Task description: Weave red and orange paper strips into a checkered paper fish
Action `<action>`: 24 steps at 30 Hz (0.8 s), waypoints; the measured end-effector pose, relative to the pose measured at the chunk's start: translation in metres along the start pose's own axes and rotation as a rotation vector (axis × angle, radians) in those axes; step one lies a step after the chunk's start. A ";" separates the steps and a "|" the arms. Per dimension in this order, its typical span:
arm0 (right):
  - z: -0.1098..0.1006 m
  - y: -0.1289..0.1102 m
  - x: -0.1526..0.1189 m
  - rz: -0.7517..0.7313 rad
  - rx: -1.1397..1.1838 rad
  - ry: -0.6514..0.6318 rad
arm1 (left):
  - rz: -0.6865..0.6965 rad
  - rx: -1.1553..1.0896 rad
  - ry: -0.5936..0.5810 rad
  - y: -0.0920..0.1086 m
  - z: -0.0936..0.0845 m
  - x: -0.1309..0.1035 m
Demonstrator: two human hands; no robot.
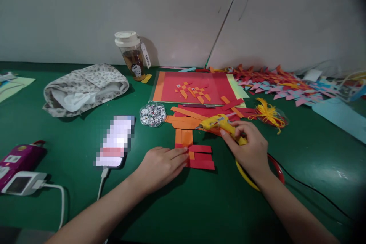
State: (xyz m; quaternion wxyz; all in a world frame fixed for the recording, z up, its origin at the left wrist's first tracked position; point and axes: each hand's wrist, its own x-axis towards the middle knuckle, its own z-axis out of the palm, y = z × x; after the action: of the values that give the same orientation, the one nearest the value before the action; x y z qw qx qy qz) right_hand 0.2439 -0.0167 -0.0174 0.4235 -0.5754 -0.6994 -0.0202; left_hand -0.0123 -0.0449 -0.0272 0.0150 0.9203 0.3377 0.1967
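Observation:
My left hand (164,166) holds a small weave of orange and red paper strips (201,157) against the green table, its fingers close together over the left edge. The thumb is hidden. The orange strips stand upright in the weave, and the red ones stick out to the right. My right hand (248,146) is closed around the handle of a yellow hot glue gun (219,122), whose nozzle points left above loose orange strips (185,122). More red strips (183,111) lie just behind the gun.
Two woven paper fish (193,91) lie on a red sheet (217,80). Googly eyes (153,115) fill a clear flower-shaped box. Also around: yellow yarn (270,114), a phone (116,141) on a cable, a cloth pouch (85,89), a tumbler (132,57), a purple power strip (21,160), and spiky paper chains (274,80).

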 end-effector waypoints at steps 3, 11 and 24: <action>0.000 0.000 0.000 0.003 0.000 -0.001 | -0.011 0.016 -0.007 -0.001 0.001 -0.001; 0.001 -0.001 0.000 0.008 0.028 0.005 | -0.041 0.032 -0.036 -0.003 0.004 -0.002; 0.001 0.001 -0.001 0.017 0.015 -0.009 | -0.064 0.084 -0.107 0.003 -0.001 0.005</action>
State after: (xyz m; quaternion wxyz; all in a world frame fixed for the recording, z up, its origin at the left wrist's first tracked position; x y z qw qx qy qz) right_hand 0.2444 -0.0169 -0.0188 0.4249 -0.5781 -0.6966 -0.0086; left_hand -0.0075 -0.0444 -0.0244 0.0004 0.9181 0.3735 0.1324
